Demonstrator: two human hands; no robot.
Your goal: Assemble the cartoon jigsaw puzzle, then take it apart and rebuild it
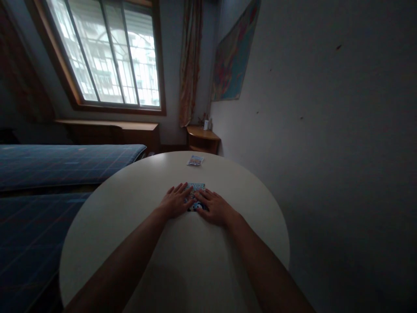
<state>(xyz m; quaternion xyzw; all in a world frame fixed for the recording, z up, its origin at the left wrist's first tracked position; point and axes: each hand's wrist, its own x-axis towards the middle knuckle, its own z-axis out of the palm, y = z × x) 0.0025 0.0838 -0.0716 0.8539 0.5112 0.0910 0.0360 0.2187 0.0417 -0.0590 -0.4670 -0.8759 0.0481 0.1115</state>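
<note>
A small flat sheet (195, 187) with a blue, colourful print lies on the white round table (130, 191). What kind of sheet it is I cannot make out. My left hand (175, 201) rests flat over its left side, fingers spread. Over the right side lies my right hand (215, 208), also flat with its fingers apart. Both hands hide parts of the print; a strip along the top and a patch between the hands show. Farther back on the table is a small printed packet (195, 161), touched by neither hand.
Blue checked mattresses (65, 165) are at the left, by the table's edge. A wooden corner shelf (203, 132) holding small items stands behind the table. The wall (325, 152) runs close along the right, and a window (110, 56) is at the back left.
</note>
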